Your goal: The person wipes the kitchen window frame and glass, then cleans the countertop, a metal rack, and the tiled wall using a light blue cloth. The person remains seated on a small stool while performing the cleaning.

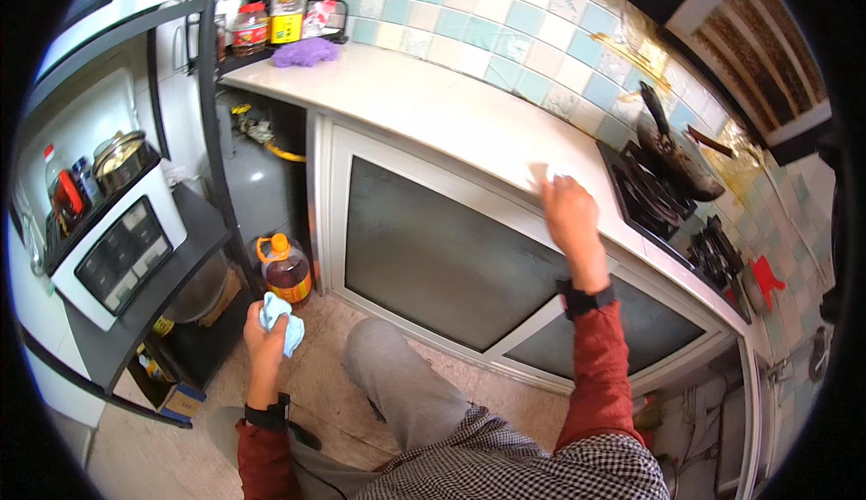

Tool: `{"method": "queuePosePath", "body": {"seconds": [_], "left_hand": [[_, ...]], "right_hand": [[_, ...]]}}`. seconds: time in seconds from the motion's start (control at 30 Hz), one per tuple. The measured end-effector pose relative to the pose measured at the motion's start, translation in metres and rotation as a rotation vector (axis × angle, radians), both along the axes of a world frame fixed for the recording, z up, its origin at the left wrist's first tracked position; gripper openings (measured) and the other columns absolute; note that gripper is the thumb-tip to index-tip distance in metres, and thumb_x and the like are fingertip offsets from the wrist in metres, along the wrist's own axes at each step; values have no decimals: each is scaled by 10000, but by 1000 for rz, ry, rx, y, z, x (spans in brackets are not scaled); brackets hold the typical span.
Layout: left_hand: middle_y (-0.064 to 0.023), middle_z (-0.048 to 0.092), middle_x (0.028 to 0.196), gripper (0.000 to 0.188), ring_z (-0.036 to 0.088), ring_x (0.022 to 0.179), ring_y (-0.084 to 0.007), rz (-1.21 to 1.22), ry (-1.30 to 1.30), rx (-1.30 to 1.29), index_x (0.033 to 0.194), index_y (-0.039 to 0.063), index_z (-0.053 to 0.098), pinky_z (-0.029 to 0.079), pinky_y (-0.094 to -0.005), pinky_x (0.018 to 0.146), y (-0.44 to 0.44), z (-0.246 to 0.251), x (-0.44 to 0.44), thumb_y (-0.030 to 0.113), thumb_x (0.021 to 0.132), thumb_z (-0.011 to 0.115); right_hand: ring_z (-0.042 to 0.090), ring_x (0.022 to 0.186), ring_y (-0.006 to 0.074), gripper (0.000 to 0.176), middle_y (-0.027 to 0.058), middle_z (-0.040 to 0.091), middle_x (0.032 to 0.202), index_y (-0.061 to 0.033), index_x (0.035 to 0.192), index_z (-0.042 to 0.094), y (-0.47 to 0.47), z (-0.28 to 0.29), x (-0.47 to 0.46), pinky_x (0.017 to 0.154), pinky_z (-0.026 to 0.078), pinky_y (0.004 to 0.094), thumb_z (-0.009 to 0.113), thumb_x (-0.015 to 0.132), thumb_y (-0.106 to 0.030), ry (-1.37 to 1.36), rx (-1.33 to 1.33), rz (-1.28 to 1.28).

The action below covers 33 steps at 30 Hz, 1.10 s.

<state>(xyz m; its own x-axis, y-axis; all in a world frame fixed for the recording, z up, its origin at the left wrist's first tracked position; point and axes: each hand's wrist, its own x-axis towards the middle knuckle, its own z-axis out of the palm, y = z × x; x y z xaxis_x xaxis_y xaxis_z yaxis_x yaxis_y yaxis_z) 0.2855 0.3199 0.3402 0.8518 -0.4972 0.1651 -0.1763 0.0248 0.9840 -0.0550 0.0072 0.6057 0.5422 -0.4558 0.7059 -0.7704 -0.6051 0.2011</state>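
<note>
My left hand (262, 334) grips a crumpled light blue cloth (283, 324) above the floor at the lower left. On the right, my right hand (570, 207) is at the front edge of the white countertop (440, 107), fingers curled. A small whitish item (557, 171) shows at its fingertips, too blurred to name, with a tan blur beside it. Below the counter stands a white-framed sliding cabinet door (446, 256) with a dark frosted panel.
A gas stove (653, 188) with a wok (676, 155) adjoins the counter's right end. At the back left lie a purple cloth (306, 53) and several bottles. A gas cylinder (260, 175) and an oil jug (287, 273) stand near a black shelf rack holding a microwave (122, 253).
</note>
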Motion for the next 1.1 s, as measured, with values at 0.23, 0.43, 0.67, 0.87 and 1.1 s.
{"method": "queuePosePath", "body": {"seconds": [0.23, 0.43, 0.67, 0.87, 1.1], "left_hand": [[-55, 618, 948, 331, 597, 845, -155, -97, 31, -14, 1112, -6, 574, 496, -309, 765, -14, -33, 24, 104, 822, 687], [-41, 615, 957, 290, 593, 837, -142, -88, 50, -13, 1097, -4, 582, 495, -305, 743, -29, -44, 27, 87, 832, 657], [-44, 609, 950, 295, 585, 841, -162, -121, -28, 96, 1088, -12, 586, 490, -320, 783, -31, -72, 46, 72, 815, 663], [-22, 561, 897, 181, 546, 777, -150, -23, -87, 0, 1013, 12, 566, 463, -313, 703, -18, -103, 63, 65, 851, 629], [-80, 568, 920, 257, 550, 776, -197, -9, 42, 255, 1051, -15, 569, 457, -356, 688, 0, -107, 83, 112, 836, 631]], "right_hand": [[608, 743, 301, 204, 124, 597, 792, -17, 966, 649, -6, -13, 79, 616, 498, 417, 569, 939, -202, 24, -224, 251], [659, 879, 341, 187, 195, 677, 900, 35, 986, 673, -4, -15, -69, 758, 532, 432, 633, 902, -128, -234, -257, 340], [621, 803, 370, 136, 188, 644, 869, 22, 976, 660, 7, -40, -272, 721, 504, 440, 567, 957, -76, -467, -198, -95], [614, 779, 381, 167, 193, 648, 849, 26, 916, 658, -2, -23, -335, 721, 487, 471, 577, 951, -116, -433, -231, -348], [567, 978, 360, 181, 178, 615, 981, 14, 1066, 614, 1, -49, -330, 896, 448, 449, 594, 901, -56, -328, -187, -161]]}}
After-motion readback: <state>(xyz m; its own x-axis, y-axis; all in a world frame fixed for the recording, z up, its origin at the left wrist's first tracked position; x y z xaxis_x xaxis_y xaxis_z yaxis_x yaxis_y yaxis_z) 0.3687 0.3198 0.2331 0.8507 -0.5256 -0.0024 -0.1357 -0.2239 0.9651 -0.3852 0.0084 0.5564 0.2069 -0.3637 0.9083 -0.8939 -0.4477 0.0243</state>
